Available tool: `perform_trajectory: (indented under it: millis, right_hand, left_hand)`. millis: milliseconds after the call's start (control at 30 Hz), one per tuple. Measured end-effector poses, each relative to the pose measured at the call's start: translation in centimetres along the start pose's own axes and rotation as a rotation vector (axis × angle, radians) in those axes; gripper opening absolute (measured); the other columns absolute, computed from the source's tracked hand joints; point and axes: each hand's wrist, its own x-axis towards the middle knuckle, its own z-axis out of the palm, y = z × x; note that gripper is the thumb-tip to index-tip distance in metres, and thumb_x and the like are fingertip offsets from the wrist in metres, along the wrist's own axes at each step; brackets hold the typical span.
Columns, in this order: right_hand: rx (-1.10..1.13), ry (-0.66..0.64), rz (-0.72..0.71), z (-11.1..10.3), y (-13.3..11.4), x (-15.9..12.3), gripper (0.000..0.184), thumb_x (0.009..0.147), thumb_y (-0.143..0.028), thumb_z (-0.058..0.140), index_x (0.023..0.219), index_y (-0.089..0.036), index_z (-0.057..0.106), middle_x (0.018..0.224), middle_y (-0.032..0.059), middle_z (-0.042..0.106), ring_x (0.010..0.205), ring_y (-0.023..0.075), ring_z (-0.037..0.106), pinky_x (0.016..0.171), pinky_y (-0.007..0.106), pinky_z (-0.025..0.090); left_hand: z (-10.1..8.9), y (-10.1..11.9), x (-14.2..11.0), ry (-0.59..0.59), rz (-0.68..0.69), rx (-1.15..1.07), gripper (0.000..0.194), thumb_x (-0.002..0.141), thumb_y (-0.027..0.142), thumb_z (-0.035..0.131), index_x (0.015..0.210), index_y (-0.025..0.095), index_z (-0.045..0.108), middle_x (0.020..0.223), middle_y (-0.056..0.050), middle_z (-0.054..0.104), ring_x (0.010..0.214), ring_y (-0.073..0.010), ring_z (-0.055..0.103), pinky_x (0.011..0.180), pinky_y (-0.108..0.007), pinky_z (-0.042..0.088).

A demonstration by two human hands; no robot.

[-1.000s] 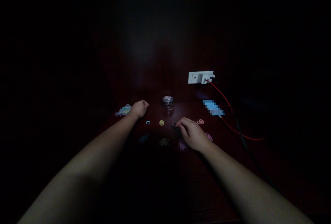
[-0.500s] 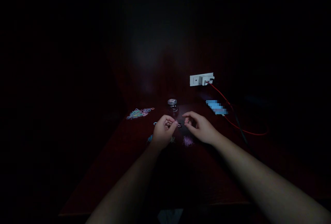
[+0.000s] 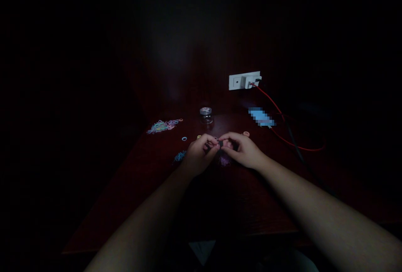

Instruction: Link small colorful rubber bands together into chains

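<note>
Heaps set apart by colour: blue heap, just beside the left hand; purple heap, partly under the right hand; by judgement, the portion already grouped
Mixed pile: far left on the bench, several pastel colours tangled together; by judgement, the portion left ungrouped, so the work looks partway along
Larger bands: one blue ring, lying alone beyond the blue heap; yellow band, mostly hidden by the left hand; orange bands, just beyond the right hand
Look of the small bands: thin, loose loops, lying in loose tangles; single loops too small and dim to count
Left hand: fingers curled, thumb and forefinger brought together, tips meeting those of the other hand; whether a band is gripped, cannot tell
Right hand: fingers bent inward, tips at the same meeting point; contents too dark to tell
Jar: clear, lidded, upright, beyond the hands; contents not readable
Phone: blurred by pixelation, right of the jar, lying flat on the bench
Red cable: running from the wall socket, looping beside the phone
</note>
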Motion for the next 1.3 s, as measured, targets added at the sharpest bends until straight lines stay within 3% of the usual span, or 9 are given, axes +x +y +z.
perform_trajectory:
  millis: [167,433,667,900,1067,1300]
  right_hand:
    - [-0.035,0.027,-0.052,-0.2,-0.3,-0.1,0.014,0.083,-0.024,0.058,0.090,-0.016,0.066,0.076,0.0033,0.058,0.065,0.0122,0.052,0.061,0.027,0.045]
    - [-0.075,0.011,-0.104,-0.5,-0.2,-0.1,0.019,0.083,-0.022,0.058,0.098,-0.016,0.067,0.079,0.0037,0.059,0.069,0.0125,0.054,0.065,0.027,0.045]
    - [-0.086,-0.013,-0.103,-0.7,-0.4,-0.1,0.010,0.081,-0.021,0.059,0.079,-0.014,0.065,0.074,0.0025,0.056,0.065,0.0111,0.052,0.062,0.026,0.042]
    - [-0.003,-0.026,-0.002,-0.6,0.0,-0.1,0.004,0.075,-0.017,0.058,0.076,-0.015,0.061,0.066,-0.0004,0.055,0.061,0.0102,0.048,0.060,0.024,0.040]
    - [0.090,-0.014,0.003,-0.8,0.7,0.1,0.003,0.074,-0.016,0.057,0.071,-0.015,0.058,0.063,-0.0019,0.051,0.059,0.0095,0.044,0.057,0.023,0.036]
    - [0.105,0.021,0.043,-1.6,1.5,0.3,0.005,0.074,-0.019,0.059,0.074,-0.014,0.059,0.065,-0.0015,0.051,0.059,0.0088,0.043,0.055,0.023,0.035]
  left_hand:
    - [0.3,-0.1,0.0,0.018,-0.046,-0.086,0.015,0.081,0.029,0.063,0.084,0.021,0.051,0.084,-0.002,0.066,0.076,-0.0145,0.060,0.069,-0.027,0.045]
    - [0.3,-0.4,0.0,-0.074,-0.074,-0.184,0.026,0.080,0.029,0.063,0.081,0.022,0.038,0.084,0.000,0.068,0.070,-0.0121,0.058,0.065,-0.026,0.043]
    - [0.2,-0.1,-0.1,-0.121,-0.071,-0.157,0.024,0.077,0.030,0.065,0.082,0.021,0.044,0.078,0.000,0.062,0.067,-0.0113,0.055,0.063,-0.024,0.042]
    - [0.3,-0.3,-0.1,-0.126,-0.047,-0.162,0.021,0.076,0.026,0.064,0.082,0.022,0.045,0.075,-0.001,0.061,0.066,-0.0126,0.056,0.061,-0.026,0.042]
    - [0.2,-0.5,0.0,-0.132,0.022,-0.093,0.015,0.078,0.023,0.061,0.084,0.022,0.047,0.080,-0.003,0.063,0.068,-0.0126,0.056,0.063,-0.027,0.044]
    - [-0.1,-0.8,0.0,-0.119,0.013,-0.026,0.015,0.078,0.025,0.060,0.090,0.020,0.052,0.079,-0.002,0.061,0.070,-0.0120,0.057,0.064,-0.025,0.044]
